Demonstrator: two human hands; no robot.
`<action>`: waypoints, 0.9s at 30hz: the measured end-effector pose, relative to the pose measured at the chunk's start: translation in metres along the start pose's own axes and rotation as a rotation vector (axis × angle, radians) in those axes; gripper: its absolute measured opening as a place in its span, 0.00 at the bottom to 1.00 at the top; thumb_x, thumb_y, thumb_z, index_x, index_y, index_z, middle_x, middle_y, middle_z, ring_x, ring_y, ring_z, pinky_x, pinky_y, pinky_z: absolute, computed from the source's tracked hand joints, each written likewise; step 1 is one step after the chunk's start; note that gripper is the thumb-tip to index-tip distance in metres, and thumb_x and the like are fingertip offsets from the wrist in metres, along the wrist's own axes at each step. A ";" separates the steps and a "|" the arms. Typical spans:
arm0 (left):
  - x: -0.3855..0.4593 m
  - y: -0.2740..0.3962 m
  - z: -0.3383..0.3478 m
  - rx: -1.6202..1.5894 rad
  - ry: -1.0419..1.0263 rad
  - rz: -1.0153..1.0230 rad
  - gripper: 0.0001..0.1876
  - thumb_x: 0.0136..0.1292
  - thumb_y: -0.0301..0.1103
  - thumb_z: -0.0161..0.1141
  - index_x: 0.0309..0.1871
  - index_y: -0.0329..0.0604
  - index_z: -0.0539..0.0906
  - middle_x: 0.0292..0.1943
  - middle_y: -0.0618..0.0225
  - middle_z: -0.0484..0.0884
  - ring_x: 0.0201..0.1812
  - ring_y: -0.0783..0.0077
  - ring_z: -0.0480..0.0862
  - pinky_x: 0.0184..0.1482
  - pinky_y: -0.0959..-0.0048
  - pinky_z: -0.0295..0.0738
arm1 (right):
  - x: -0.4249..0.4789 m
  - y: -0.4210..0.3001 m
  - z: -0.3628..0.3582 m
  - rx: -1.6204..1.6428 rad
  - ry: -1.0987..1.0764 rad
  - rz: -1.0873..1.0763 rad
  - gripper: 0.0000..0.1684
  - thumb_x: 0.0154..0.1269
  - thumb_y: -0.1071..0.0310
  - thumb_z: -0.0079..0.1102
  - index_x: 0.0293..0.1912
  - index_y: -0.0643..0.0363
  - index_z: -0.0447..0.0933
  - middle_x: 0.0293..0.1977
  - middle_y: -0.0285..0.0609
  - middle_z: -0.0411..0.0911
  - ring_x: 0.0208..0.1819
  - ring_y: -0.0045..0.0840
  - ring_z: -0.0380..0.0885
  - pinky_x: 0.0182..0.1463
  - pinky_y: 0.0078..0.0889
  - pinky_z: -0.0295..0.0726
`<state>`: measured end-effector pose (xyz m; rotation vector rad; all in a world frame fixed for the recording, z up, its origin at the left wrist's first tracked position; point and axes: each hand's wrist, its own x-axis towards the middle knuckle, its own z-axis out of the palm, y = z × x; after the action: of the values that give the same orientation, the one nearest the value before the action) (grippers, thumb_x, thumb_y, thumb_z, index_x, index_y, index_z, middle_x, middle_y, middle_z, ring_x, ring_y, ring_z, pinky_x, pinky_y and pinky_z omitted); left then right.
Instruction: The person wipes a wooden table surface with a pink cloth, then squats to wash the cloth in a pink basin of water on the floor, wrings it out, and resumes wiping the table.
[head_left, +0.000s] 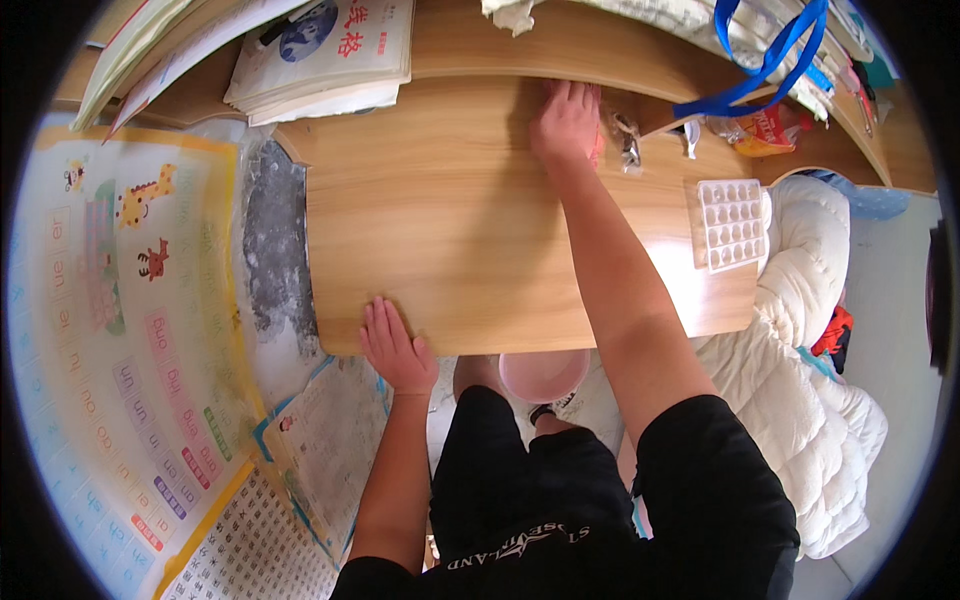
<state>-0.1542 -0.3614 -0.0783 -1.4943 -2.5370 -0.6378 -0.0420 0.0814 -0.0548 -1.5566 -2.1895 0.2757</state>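
My right hand (568, 124) reaches to the far side of the wooden desk (450, 225), under the shelf edge. It presses on a red or pink cloth-like thing (597, 150), mostly covered by the fingers. Just right of that hand lies a small dark and clear item (628, 146), too small to identify. My left hand (397, 349) rests flat on the desk's near left corner, fingers apart, with nothing in it. A white plastic tray with round cavities (730, 225) lies at the desk's right edge.
A stack of notebooks (322, 67) stands at the back left. Blue ribbon (780, 67) hangs from the shelf near an orange and red packet (769, 133). Below the near edge is a pink basin (545, 375). A white quilt (795, 397) lies at right.
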 end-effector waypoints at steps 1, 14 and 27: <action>-0.003 0.001 -0.004 0.005 -0.002 -0.009 0.38 0.90 0.55 0.34 0.86 0.31 0.71 0.86 0.47 0.72 0.86 0.40 0.70 0.86 0.42 0.55 | -0.010 -0.004 -0.006 0.092 -0.071 0.053 0.36 0.74 0.72 0.54 0.79 0.66 0.70 0.79 0.64 0.71 0.85 0.56 0.62 0.91 0.59 0.57; 0.007 0.006 0.000 -0.017 0.016 0.024 0.35 0.89 0.51 0.36 0.86 0.38 0.74 0.86 0.49 0.73 0.85 0.42 0.71 0.86 0.43 0.58 | -0.013 -0.019 0.028 -0.045 0.189 -0.277 0.26 0.73 0.66 0.60 0.67 0.63 0.83 0.67 0.57 0.80 0.75 0.56 0.74 0.84 0.64 0.68; 0.000 0.001 -0.003 0.017 -0.024 0.013 0.34 0.87 0.49 0.38 0.86 0.42 0.74 0.86 0.54 0.73 0.86 0.43 0.71 0.85 0.43 0.58 | -0.039 -0.088 0.045 0.013 0.154 -0.324 0.36 0.71 0.64 0.62 0.78 0.55 0.77 0.78 0.51 0.73 0.83 0.51 0.66 0.91 0.62 0.58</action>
<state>-0.1534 -0.3617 -0.0752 -1.5201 -2.5419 -0.5983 -0.1261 0.0186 -0.0683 -1.1491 -2.2660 0.0664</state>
